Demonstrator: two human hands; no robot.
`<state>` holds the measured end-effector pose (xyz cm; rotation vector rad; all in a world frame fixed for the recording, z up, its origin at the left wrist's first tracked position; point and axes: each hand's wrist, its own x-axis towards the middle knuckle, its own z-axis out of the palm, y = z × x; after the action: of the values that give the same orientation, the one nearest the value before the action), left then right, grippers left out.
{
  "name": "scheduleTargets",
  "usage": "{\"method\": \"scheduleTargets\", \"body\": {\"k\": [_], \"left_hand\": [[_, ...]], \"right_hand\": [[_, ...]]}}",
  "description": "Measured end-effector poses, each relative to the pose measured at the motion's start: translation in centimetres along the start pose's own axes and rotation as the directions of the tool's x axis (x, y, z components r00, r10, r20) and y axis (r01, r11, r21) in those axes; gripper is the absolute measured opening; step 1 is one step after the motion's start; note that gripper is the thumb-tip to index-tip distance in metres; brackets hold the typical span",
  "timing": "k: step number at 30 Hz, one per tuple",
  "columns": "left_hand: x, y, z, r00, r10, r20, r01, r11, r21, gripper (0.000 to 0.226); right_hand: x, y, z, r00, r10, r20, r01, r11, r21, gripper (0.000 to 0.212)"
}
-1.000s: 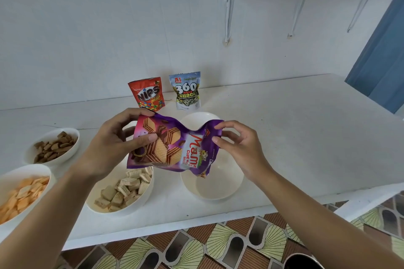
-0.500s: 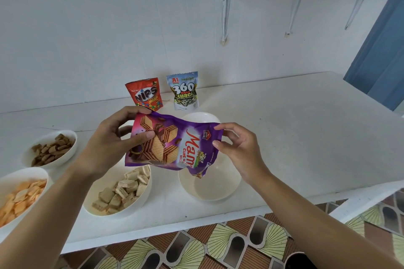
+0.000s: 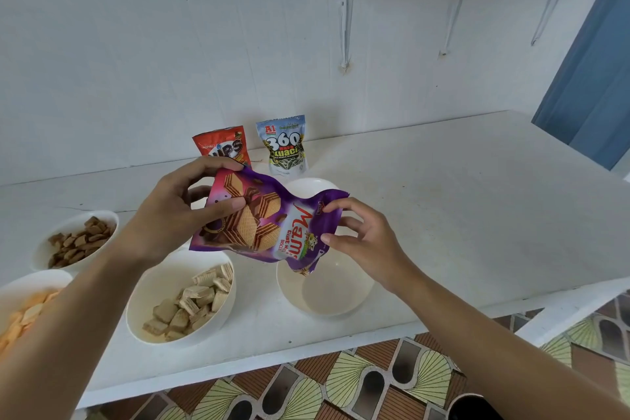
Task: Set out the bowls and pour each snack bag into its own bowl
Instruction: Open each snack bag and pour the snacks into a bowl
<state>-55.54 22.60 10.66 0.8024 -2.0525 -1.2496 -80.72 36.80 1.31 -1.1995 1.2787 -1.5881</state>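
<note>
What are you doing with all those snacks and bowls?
Pouring snacks into bowls. The left hand and right hand hold the purple wafer bag tipped over an empty white bowl. Three bowls to the left already have snacks. The red bag and the seed bag stand by the wall.

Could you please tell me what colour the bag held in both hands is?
Mostly purple bag, pink at one end; head view.

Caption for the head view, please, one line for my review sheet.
Both hands tilt an opened purple wafer bag over an empty white bowl; three filled bowls sit left, two bags behind.
</note>
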Motion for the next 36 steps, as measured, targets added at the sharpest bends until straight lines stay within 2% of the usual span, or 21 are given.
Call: {"method": "scheduleTargets", "body": {"k": [5,8,13,17,24,29,32,36], "left_hand": [[0.1,0.5,0.4,0.999,0.013,0.041,-0.014,1.0,0.018,0.055],[0.0,0.3,0.4,0.998,0.018,0.057,-0.02,1.0,0.024,0.058],[0.0,0.4,0.6,0.993,0.025,0.111,-0.031,0.998,0.052,0.042],[0.0,0.8,0.4,0.994,0.026,0.107,-0.032,0.998,0.054,0.047],[0.1,1.2,0.5,0.994,0.009,0.111,-0.016,0.998,0.059,0.069],[0.2,1.3,0.6,0.995,0.007,0.104,-0.014,0.998,0.062,0.058],[0.2,1.3,1.3,0.994,-0.001,0.107,-0.008,0.996,0.085,0.041],[0.5,1.5,1.4,0.998,0.027,0.054,-0.035,0.987,0.155,0.04]], "right_hand": [[-0.2,0.7,-0.2,1.0,0.005,-0.02,-0.006,0.999,-0.043,0.031],[-0.2,1.0,-0.5,1.0,-0.018,-0.023,0.015,0.991,-0.133,0.029],[-0.2,1.2,-0.7,0.996,-0.072,-0.046,0.057,0.96,-0.273,0.024],[0.0,1.7,-0.7,0.995,-0.024,-0.097,0.006,0.983,-0.181,0.021],[0.1,1.3,-0.3,0.99,-0.039,-0.138,0.021,0.991,-0.132,0.019],[0.0,1.4,-0.2,0.988,-0.03,-0.15,0.01,0.991,-0.132,0.022],[-0.2,1.1,-0.1,0.988,-0.031,-0.149,0.024,0.998,-0.05,0.023],[-0.2,0.9,-0.5,0.991,0.005,-0.132,0.0,1.0,0.032,0.027]]}}
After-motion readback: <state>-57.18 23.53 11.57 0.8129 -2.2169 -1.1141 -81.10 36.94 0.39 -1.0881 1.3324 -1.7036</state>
